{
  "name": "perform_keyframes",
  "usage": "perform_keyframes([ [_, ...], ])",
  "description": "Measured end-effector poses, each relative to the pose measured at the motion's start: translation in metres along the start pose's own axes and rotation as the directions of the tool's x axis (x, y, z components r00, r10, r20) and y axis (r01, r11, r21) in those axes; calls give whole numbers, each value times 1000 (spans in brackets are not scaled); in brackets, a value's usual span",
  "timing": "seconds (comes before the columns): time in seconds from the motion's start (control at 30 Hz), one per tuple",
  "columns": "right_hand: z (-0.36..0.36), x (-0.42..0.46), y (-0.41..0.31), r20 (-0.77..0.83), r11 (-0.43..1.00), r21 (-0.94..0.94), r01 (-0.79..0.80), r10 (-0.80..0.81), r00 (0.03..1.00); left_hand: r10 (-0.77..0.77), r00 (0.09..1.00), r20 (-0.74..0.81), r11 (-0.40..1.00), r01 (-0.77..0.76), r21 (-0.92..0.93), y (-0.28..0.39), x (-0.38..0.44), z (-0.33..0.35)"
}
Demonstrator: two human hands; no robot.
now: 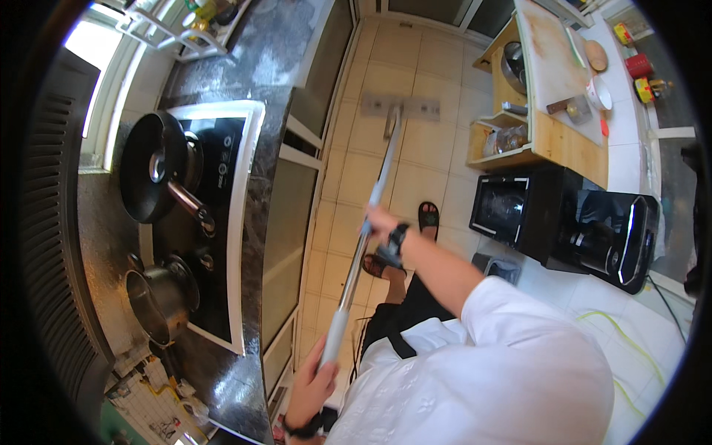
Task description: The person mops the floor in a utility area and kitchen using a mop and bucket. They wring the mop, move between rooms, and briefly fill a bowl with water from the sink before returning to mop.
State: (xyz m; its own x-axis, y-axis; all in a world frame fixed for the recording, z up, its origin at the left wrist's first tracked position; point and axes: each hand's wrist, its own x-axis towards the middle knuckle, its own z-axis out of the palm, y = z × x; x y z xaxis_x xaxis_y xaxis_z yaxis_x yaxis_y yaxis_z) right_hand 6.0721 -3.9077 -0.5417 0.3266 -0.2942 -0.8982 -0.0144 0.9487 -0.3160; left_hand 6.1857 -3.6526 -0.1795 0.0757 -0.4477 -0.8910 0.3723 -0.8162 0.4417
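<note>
A flat floor mop with a metal pole [351, 272] reaches across the middle of the view. Its wide head [411, 107] lies on the beige tiles at the top and is blurred. My left hand [314, 384], low in the picture, is wrapped around the grey grip at the pole's upper end. Farther down the pole, my right hand [382, 221] closes around it near a blue-grey joint, with a dark watch [397, 238] on that wrist. Both my feet, in dark open-toed sandals [428, 216], stand on the floor right of the pole.
On the left, a dark counter [253, 222] carries a cooktop with a frying pan [150, 183] and a steel pot [158, 303]. At right stand a wooden shelf unit [567, 153], a black oven [500, 208] and a small bin [500, 270]. A yellow-green cord [628, 336] lies at lower right.
</note>
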Motion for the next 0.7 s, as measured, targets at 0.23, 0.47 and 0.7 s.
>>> perform_keyframes([
  [0.23, 102, -138, 56, 278, 927, 258, -271, 197, 940, 444, 880, -166, 851, -357, 386, 69, -175, -58],
  [0.47, 24, -188, -20, 293, 990, 142, 18, -59, 954, 884, 263, 386, 90, -908, 410, 124, -115, -13],
  [0.7, -238, -389, -59, -474, 487, -563, 668, -852, 222, 849, 35, 528, -207, -896, 392, 190, -108, 114],
])
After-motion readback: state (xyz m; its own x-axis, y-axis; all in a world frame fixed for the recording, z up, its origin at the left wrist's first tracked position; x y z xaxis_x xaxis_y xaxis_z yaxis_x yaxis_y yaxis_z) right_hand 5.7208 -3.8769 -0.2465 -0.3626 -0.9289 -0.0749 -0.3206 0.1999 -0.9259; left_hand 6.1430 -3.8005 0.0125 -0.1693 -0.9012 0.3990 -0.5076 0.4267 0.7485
